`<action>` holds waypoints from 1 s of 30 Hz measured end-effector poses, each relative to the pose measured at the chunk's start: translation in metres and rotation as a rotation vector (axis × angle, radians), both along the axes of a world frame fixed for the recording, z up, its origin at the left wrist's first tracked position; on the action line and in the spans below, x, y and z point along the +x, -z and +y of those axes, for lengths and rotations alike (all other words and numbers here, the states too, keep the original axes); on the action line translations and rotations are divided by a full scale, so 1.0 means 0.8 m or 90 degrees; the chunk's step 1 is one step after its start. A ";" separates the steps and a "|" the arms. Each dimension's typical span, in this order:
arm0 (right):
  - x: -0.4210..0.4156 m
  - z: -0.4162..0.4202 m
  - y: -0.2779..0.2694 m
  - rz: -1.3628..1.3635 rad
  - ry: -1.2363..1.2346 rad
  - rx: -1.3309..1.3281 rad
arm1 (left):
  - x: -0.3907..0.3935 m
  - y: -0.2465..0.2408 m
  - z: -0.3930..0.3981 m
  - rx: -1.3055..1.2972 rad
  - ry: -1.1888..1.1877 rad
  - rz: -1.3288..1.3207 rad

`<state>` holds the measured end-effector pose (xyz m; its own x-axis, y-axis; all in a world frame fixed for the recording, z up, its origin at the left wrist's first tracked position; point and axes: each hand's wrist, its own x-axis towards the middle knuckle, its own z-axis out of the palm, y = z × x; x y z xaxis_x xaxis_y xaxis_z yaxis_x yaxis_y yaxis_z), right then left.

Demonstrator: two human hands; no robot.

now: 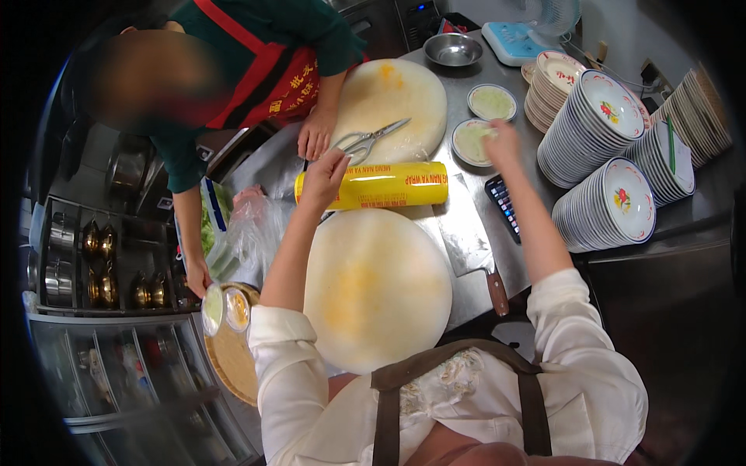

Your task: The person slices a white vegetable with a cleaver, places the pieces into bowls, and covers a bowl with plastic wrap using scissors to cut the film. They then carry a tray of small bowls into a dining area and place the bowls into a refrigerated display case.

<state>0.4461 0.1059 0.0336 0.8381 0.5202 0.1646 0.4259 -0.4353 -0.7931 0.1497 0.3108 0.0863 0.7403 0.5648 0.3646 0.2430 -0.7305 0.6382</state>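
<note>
My right hand (502,145) is at the rim of a small plate (470,152) of pale green shredded vegetable (471,140). Some shreds show at its fingertips. Just behind sits a second plate of similar shreds (492,102). My left hand (324,177) is over the left end of a yellow roll of cling film (387,185), its fingers close to the scissors' handles; whether it grips anything is hidden. The scissors (373,138) lie on the far round cutting board (408,87). Before me is the near round board (379,291), stained yellow.
A cleaver (472,244) and a phone (502,204) lie on the steel table. Plate stacks (588,134) rise at right, near a scale (513,43) and steel bowl (453,49). At left, a co-worker's hand (199,278) touches a wrapped plate (213,309) on a wooden tray (230,361).
</note>
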 end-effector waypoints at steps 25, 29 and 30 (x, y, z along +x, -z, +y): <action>-0.269 -0.116 -0.012 0.594 -0.327 -0.045 | -0.038 0.000 0.028 -0.046 0.045 0.360; -0.275 -0.075 -0.017 0.154 -0.351 -0.266 | -0.076 0.040 0.038 -0.023 0.096 0.159; -0.259 -0.054 -0.031 -0.117 -0.304 -0.284 | -0.086 0.046 0.033 -0.041 0.093 0.089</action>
<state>0.2387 0.0624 0.0580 0.4782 0.8776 -0.0336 0.7638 -0.4344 -0.4774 0.0811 0.3370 0.0492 0.8571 0.4662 0.2192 0.2265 -0.7231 0.6525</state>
